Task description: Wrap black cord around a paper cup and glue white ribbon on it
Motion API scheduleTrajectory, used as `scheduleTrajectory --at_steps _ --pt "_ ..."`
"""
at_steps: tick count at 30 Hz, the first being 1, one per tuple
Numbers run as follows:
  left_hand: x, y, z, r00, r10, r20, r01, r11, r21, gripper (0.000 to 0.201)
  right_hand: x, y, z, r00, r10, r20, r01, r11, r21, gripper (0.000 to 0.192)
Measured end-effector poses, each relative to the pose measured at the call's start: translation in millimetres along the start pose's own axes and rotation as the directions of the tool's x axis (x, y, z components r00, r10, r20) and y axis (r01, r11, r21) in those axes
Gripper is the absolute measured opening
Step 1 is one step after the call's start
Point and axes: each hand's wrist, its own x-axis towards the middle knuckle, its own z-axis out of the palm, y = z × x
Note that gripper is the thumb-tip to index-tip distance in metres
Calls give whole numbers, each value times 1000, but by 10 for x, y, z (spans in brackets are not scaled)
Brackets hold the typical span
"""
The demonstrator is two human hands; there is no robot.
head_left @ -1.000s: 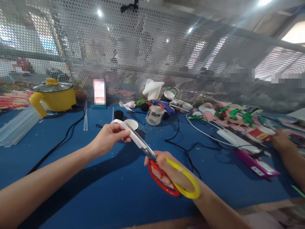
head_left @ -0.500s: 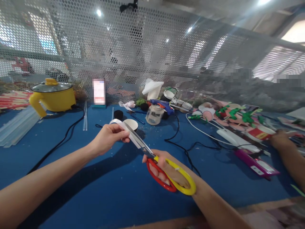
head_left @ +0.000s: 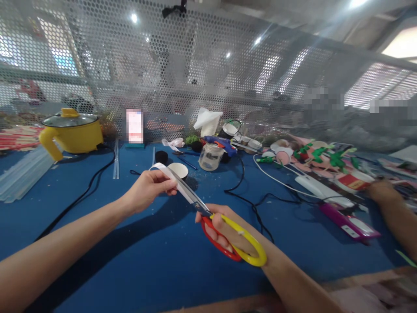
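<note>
A white strip, like paper or ribbon, is pinched between the thumb and fingers of my left hand. My right hand grips scissors with one red and one yellow handle loop. Their blades lie lengthwise along the strip and point toward my left fingers. Just beyond those fingers sits a small round white-topped container, partly hidden by the strip. Close by are a black round piece and a clear jar.
A yellow pot and translucent sticks stand at left. A phone leans at the back. Behind the jar lies a blue glue gun. Cables, a purple device and another person's hand are at right.
The scissors' handles look slightly closer together, with the blades still along the strip. My left hand keeps its hold; the whole view shifts a little.
</note>
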Motion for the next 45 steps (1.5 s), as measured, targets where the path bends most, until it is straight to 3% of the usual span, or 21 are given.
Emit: scheduleTrajectory --at_steps 7,17,23,26,30,35,41,45 --pt "-4 0 11 1000 -6 21 6 1000 12 8 26 36 -47 1000 -23 18 24 998 -63 72" --pt "4 -1 13 998 26 48 -28 999 41 9 11 16 -24 999 -30 22 29 1000 7 59" --pt "-22 40 23 989 13 147 6 992 -122 41 20 63 -18 998 -58 24 56 996 74 59" --pt "-22 61 -13 982 60 180 -42 994 -105 37 29 89 -23 998 -60 21 58 994 97 60" --pt "1 77 -46 990 104 97 -100 994 -50 32 31 113 -28 996 -83 40 78 990 113 58" --pt "43 59 -42 997 73 -32 -75 994 -76 22 21 146 -34 994 -96 48 87 984 153 56" --pt "59 69 -52 992 53 -111 -55 998 -23 15 12 130 -23 996 -76 53 68 989 130 60" --pt "53 104 -56 994 18 -105 -20 1000 -17 14 12 55 10 1000 -28 11 28 997 70 67"
